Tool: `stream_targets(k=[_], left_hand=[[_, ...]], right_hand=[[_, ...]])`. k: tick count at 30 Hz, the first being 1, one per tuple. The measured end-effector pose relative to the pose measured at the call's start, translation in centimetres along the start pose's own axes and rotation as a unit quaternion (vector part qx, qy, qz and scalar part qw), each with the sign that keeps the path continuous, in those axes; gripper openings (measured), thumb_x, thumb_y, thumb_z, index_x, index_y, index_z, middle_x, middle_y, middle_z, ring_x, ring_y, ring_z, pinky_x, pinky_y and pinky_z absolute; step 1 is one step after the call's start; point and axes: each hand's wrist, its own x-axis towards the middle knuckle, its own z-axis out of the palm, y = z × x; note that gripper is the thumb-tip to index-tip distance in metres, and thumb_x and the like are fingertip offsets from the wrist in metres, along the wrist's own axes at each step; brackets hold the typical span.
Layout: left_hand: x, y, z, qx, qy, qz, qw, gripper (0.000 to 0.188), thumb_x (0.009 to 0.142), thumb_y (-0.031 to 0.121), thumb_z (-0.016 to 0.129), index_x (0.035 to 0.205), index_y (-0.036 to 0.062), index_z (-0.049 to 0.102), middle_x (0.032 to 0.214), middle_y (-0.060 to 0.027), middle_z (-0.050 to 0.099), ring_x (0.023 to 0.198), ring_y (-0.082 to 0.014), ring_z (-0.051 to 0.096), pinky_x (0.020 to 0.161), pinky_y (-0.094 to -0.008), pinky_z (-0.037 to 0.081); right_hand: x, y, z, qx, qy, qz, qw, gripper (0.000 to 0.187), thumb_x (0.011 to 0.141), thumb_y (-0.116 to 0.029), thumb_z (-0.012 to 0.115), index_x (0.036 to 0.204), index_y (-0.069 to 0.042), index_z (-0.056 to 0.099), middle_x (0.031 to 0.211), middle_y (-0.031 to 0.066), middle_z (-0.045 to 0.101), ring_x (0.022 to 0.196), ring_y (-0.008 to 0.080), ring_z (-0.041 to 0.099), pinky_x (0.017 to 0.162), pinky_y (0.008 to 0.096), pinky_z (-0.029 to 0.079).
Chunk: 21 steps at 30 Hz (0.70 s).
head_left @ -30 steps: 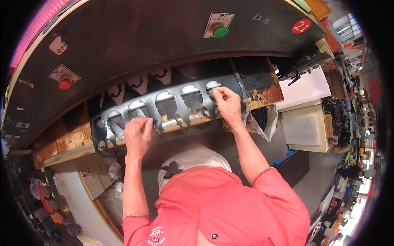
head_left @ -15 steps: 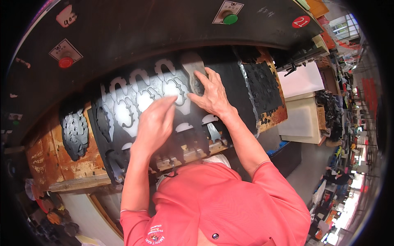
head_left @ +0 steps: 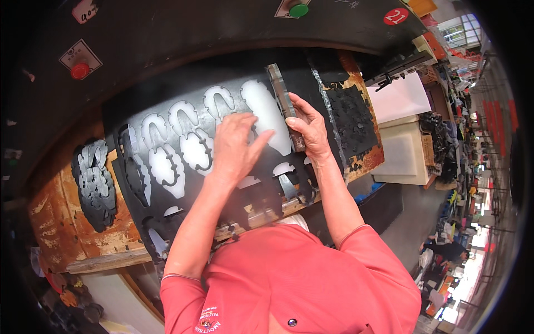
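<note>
A black sheet (head_left: 228, 203) with several sole-shaped cut-outs lies on the work surface, pale areas showing through. My right hand (head_left: 310, 129) grips a metal cutting die (head_left: 286, 106) by its side, fingers behind and thumb in front. The die is tipped up on edge, right beside the rightmost sole-shaped opening (head_left: 264, 111). Over the neighbouring cut-out, my left hand (head_left: 236, 146) is open, thumb apart from the fingers. It hides part of that shape. U-shaped outlines (head_left: 218, 100) run in a row along the far side of the sheet.
A dark machine beam (head_left: 183, 33) with a red button (head_left: 80, 70) and a green button (head_left: 298, 10) spans the far side. Black cut pieces are stacked (head_left: 95, 181) on the worn board at left. More dark scraps (head_left: 350, 119) lie at right, near a pale cabinet (head_left: 397, 147).
My right hand has tipped the die from flat up onto its edge, uncovering a sole-shaped opening. My left hand has shifted right and its fingers have spread.
</note>
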Motion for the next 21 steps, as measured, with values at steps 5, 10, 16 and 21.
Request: stream_targets(k=[5,10,16,21], left_hand=[[1.8,3.6,2.9,-0.139,-0.117,-0.141,0.973,0.047,0.093,0.035,0.085,0.121,-0.0013,0.075,0.11,-0.0175,0.078,0.09,-0.0241,0.075,0.08,-0.0373,0.06],[1.4,3.2,3.5,-0.24,-0.122,-0.145,0.952,0.035,0.098,0.024,0.08,0.124,-0.0001,0.078,0.096,-0.0115,0.078,0.084,-0.0148,0.07,0.078,-0.0324,0.058],[0.7,2.4,4.5,-0.349,-0.078,-0.16,0.92,0.021,0.104,0.015,0.072,0.114,-0.0026,0.079,0.086,-0.003,0.074,0.077,-0.0089,0.063,0.07,-0.0275,0.052],[-0.4,1.6,2.9,-0.168,0.076,-0.134,0.974,0.018,0.103,0.014,0.072,0.108,-0.0031,0.077,0.082,-0.0107,0.075,0.071,-0.0137,0.064,0.068,-0.0313,0.052]], right_hand=[[0.4,-0.2,-0.6,0.025,0.014,0.025,0.999,0.069,0.088,-0.006,0.079,0.152,0.003,0.056,0.138,0.0124,0.067,0.122,0.0174,0.065,0.109,0.0317,0.051],[0.3,0.0,-0.6,0.075,-0.001,0.021,0.997,0.068,0.09,-0.006,0.078,0.152,0.004,0.054,0.137,0.0122,0.067,0.121,0.0179,0.066,0.108,0.0323,0.052],[0.4,0.4,-1.6,0.125,0.001,0.035,0.992,0.064,0.092,-0.009,0.076,0.152,0.002,0.056,0.129,0.0092,0.072,0.109,0.0141,0.07,0.099,0.0288,0.056],[0.4,0.5,-2.1,0.047,0.028,0.029,0.998,0.069,0.09,-0.013,0.077,0.153,0.004,0.055,0.13,0.0082,0.07,0.11,0.0123,0.068,0.098,0.0275,0.055]])
